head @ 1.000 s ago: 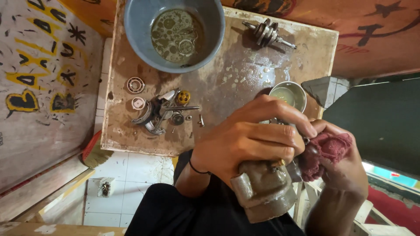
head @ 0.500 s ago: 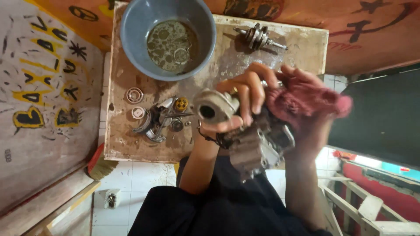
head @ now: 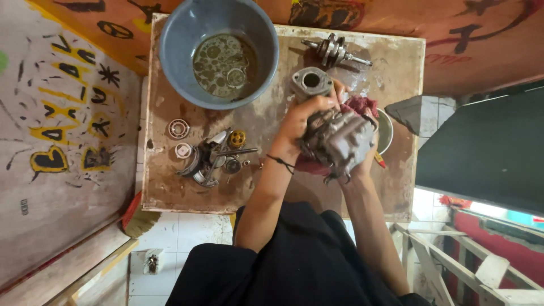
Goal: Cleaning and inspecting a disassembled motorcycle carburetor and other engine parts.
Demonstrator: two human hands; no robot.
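Single head-worn view, looking steeply down, close over a stained worktable

No pkgs, labels, signs, screens visible

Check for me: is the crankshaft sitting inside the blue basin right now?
No, the crankshaft lies on the bare tabletop to the right of the blue basin, which holds only murky liquid and small parts.

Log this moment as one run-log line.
left hand: grips engine part | right hand: supports it with red rag | table: basin, crankshaft
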